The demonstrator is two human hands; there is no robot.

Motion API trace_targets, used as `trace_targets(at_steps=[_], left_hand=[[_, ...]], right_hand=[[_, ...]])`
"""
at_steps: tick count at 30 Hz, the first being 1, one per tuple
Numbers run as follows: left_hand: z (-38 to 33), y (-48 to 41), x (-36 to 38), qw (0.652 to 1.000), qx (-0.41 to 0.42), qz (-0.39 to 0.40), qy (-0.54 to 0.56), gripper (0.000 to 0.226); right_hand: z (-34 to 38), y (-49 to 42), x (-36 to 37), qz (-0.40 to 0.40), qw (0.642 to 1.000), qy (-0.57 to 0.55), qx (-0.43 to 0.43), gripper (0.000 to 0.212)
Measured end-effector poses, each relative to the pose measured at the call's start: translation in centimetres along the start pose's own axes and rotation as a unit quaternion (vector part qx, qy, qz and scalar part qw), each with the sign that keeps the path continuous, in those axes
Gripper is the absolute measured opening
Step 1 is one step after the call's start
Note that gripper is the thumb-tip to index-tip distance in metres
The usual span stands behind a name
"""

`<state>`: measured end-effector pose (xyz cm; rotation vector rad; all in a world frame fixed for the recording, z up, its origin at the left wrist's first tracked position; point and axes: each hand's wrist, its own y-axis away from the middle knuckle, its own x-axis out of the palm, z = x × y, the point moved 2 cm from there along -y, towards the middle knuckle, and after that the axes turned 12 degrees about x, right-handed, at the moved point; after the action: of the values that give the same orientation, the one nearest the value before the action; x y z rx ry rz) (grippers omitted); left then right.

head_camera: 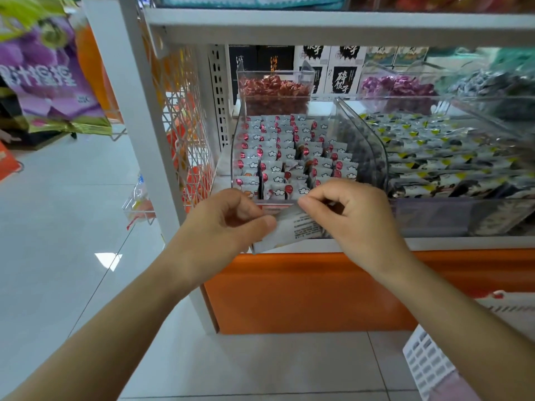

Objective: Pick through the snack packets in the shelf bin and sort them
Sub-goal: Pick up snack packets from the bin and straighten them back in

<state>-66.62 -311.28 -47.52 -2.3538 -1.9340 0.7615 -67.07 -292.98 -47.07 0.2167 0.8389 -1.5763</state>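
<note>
A clear acrylic shelf bin (236, 146) holds several rows of small white snack packets (285, 153) with red dots and cloud prints, standing upright. Just in front of the bin's lower edge, both hands pinch one white snack packet (295, 231), printed side up. My left hand (231, 224) grips its left end between thumb and fingers. My right hand (347, 209) pinches its upper right edge. The packet's middle shows between the two hands; its ends are hidden by fingers.
A second clear bin (373, 157) to the right holds grey, black and yellow packets (440, 160). Behind stand bins of red candies (275, 88) and purple candies (396, 85). An orange shelf base (304, 293) lies below, a white basket (425, 366) at lower right, tiled floor to the left.
</note>
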Motion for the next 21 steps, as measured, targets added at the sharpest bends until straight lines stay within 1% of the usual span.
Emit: trace_targets(at_steps=[3,5,7,9,13,15,18,19,21], left_hand=[[-0.2,-0.3,-0.8,0.999,-0.012,0.035,-0.019,0.026],[-0.3,-0.4,-1.5,0.997,-0.015,0.069,-0.033,0.024],[-0.4,-0.5,-1.9,0.994,-0.012,0.098,-0.041,0.016],[-0.4,-0.5,-2.3,0.994,-0.003,0.103,-0.042,0.014],[-0.3,-0.7,-2.6,0.994,0.007,0.092,-0.052,0.012],[-0.2,-0.6,-2.5,0.995,0.010,0.089,-0.050,0.017],[0.2,-0.4,-2.1,0.991,0.006,0.113,-0.073,0.034],[0.3,-0.3,-2.0,0.988,0.011,0.122,-0.089,0.035],[0.3,-0.4,-2.0,0.987,0.022,0.122,-0.100,0.025]], right_hand=[[0.1,-0.1,0.0,0.014,1.000,-0.003,-0.008,0.024],[0.1,-0.1,0.1,0.030,1.000,-0.006,-0.007,0.021],[0.2,0.0,0.3,0.048,0.999,-0.011,0.001,0.019],[0.3,0.2,0.4,0.059,0.998,-0.028,0.012,0.017],[0.4,0.4,0.6,0.055,0.997,-0.055,0.025,0.016],[0.3,0.4,0.7,0.044,0.997,-0.054,0.024,0.019],[0.0,0.1,0.6,0.041,0.999,-0.022,0.025,0.028],[-0.1,-0.1,0.4,0.061,0.997,-0.028,0.035,0.028],[-0.2,-0.5,0.0,0.135,0.984,-0.088,0.074,0.021]])
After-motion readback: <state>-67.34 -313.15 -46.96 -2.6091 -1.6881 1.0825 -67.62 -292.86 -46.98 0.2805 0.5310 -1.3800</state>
